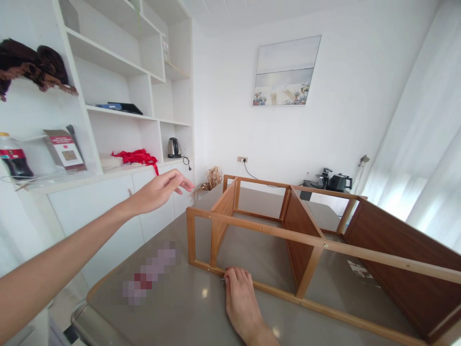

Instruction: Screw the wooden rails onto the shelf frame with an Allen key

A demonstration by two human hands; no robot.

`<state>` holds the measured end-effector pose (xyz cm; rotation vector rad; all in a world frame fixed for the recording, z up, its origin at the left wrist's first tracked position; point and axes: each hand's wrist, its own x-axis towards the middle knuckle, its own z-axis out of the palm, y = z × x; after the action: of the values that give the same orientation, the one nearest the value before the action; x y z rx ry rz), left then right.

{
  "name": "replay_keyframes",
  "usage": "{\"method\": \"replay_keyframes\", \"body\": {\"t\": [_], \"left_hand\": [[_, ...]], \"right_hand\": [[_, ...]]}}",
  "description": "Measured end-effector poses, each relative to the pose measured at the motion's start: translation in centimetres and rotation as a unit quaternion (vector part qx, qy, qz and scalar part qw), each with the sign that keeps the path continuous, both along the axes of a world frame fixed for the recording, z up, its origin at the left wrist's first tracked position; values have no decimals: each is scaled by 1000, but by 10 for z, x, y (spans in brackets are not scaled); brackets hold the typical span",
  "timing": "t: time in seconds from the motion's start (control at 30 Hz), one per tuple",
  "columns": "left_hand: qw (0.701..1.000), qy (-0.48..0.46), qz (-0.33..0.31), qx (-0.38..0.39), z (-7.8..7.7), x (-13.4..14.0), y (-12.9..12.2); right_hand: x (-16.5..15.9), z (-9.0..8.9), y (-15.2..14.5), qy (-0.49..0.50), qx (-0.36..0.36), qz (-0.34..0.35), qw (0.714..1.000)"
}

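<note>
A wooden shelf frame (261, 229) with brown boards lies on its side on the table. My right hand (240, 298) rests at its lower front rail, fingers curled down against the wood and the tabletop. A tiny glint of metal shows beside those fingertips, but what they hold is hidden. In the air to the left of the frame, my left hand (163, 190) is open and holds nothing, its fingers loosely bent and pointing right. Screw heads dot the frame's rails.
A blurred pinkish patch (151, 276) lies on the grey table (180, 319) at left. White shelving (124, 113) with a kettle (174, 148), red cloth (139, 156) and bottle (15, 156) stands behind. Coffee gear (340, 182) sits beyond the frame, near the curtain (421, 129).
</note>
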<state>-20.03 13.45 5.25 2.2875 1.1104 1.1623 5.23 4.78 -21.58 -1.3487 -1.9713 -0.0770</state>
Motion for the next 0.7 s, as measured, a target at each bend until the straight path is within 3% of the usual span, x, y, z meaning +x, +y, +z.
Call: {"method": "replay_keyframes", "body": {"t": [0.07, 0.13, 0.27, 0.37, 0.47, 0.57, 0.7], "left_hand": [[995, 92, 18, 32, 11, 19, -23], [991, 112, 41, 63, 18, 36, -42], [990, -36, 46, 127, 23, 63, -75], [982, -132, 7, 136, 13, 70, -95], [982, -116, -43, 142, -5, 66, -104], [980, -86, -52, 174, -19, 56, -100], [977, -92, -41, 189, -21, 45, -89]], "right_hand": [[-1, 4, -2, 8, 11, 0, 1000], [0, 10, -4, 23, 24, 5, 999], [4, 27, -12, 55, 42, 58, 996], [8, 33, -15, 60, 69, 97, 991], [9, 30, -13, 69, 107, 94, 987], [5, 23, -9, 91, 134, 89, 983], [-5, 15, -6, 137, 186, 97, 968]]}}
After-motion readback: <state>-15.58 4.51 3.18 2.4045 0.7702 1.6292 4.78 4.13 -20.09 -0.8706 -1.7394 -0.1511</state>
